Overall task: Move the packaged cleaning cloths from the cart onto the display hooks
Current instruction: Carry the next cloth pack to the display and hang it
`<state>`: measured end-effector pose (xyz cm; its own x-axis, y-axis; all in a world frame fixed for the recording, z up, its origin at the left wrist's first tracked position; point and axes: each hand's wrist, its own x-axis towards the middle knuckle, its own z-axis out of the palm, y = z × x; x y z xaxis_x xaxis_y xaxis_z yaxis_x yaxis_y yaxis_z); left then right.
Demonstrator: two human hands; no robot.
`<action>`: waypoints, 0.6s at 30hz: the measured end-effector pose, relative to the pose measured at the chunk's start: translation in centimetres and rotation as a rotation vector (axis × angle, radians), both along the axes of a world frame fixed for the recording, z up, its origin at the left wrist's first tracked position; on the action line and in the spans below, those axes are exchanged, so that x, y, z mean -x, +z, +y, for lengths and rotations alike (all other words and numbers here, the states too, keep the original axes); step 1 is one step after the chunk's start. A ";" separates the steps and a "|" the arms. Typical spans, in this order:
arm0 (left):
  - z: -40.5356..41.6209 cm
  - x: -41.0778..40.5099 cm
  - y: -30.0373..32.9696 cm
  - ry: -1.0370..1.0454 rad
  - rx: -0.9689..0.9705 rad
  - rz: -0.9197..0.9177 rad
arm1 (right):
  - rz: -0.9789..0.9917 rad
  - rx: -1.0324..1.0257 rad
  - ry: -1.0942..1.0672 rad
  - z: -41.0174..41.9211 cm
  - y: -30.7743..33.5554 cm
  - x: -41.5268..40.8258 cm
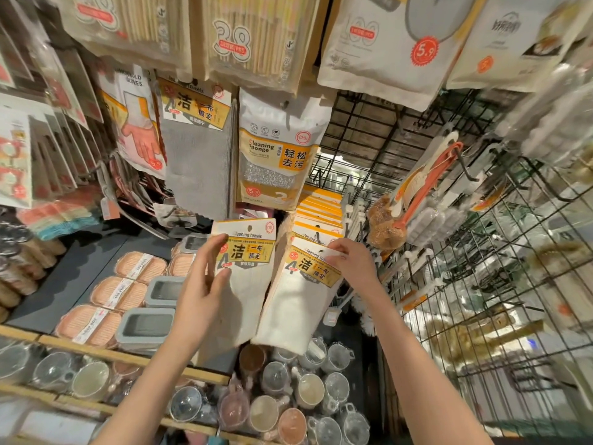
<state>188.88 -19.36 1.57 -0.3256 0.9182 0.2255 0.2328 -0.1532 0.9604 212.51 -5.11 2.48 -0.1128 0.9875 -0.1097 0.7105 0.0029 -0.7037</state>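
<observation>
Wire grid rack (481, 316) fills frame right. Center: row of cleaning towel packs (308, 284) hanging on a hook; right hand (354, 263) pinches the front pack's header card. Left hand (202, 290) grips a separate towel pack (247, 268) just left of the row.

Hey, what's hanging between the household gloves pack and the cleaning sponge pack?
In the head view, a grey cleaning towels pack hangs between the gloves pack and the sponge pack.
</observation>
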 end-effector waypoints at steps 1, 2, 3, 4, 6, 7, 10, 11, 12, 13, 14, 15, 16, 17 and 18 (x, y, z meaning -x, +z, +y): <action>0.0 0.1 -0.1 -0.002 0.000 0.012 | -0.006 -0.004 -0.007 0.4 -0.3 -0.1; 0.0 0.3 -0.2 0.001 -0.001 0.018 | -0.007 -0.005 -0.011 0.7 -0.4 -0.1; 0.1 0.4 -0.2 0.006 -0.004 0.016 | -0.015 -0.003 -0.011 1.1 -0.5 -0.1; 0.2 0.4 -0.3 0.012 -0.005 0.005 | -0.031 0.000 -0.011 1.4 -0.6 0.0; 0.3 0.6 -0.4 0.023 -0.002 -0.007 | -0.054 0.007 -0.016 2.2 -0.9 0.2; 0.4 0.6 -0.5 0.031 0.002 0.001 | -0.067 0.016 -0.027 2.6 -1.1 0.4; 0.6 0.8 -0.4 0.046 0.005 0.017 | -0.083 0.036 -0.077 3.7 -1.7 0.8; 0.7 0.9 -0.4 0.047 0.005 0.015 | -0.072 0.039 -0.090 4.0 -2.0 0.9; 0.8 0.9 -0.4 0.050 0.004 0.017 | -0.061 0.038 -0.096 4.2 -2.1 1.0; 0.9 0.9 -0.4 0.051 0.003 0.020 | -0.055 0.036 -0.098 4.2 -2.3 1.1; 1.0 0.9 -0.4 0.052 0.004 0.021 | -0.056 0.037 -0.095 4.3 -2.4 1.1; 1.0 0.8 -0.4 0.051 0.004 0.019 | -0.069 0.034 -0.084 4.2 -2.6 1.1; 1.1 0.8 -0.4 0.049 0.004 0.017 | -0.090 0.027 -0.072 4.2 -2.7 1.1; 1.1 0.7 -0.4 0.046 0.003 0.016 | -0.108 0.018 -0.063 4.2 -2.8 0.9; 1.1 0.7 -0.4 0.046 0.004 0.020 | -0.117 0.012 -0.057 4.2 -2.9 0.8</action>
